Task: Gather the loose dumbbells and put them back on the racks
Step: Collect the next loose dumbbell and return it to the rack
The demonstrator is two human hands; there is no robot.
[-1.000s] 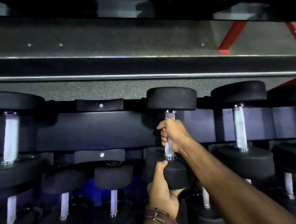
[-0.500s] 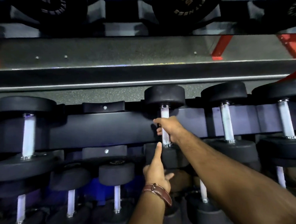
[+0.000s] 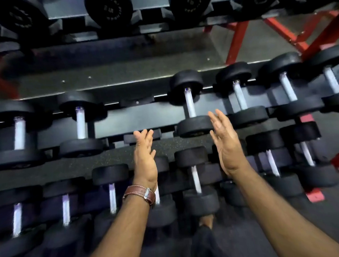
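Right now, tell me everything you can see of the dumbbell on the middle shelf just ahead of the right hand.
The black round-headed dumbbell with a silvery handle lies on the middle tier of the dark rack, its handle running front to back, one head far, one near. The heads look rubber-coated and matte, the handle bare metal. Neither hand grips it: the right hand hangs open beside its near head, the left hand open further left. An empty cradle sits to its left.

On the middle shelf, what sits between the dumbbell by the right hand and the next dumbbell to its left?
In the head view, only an empty cradle lies between the dumbbell by the right hand and the dumbbell to its left.
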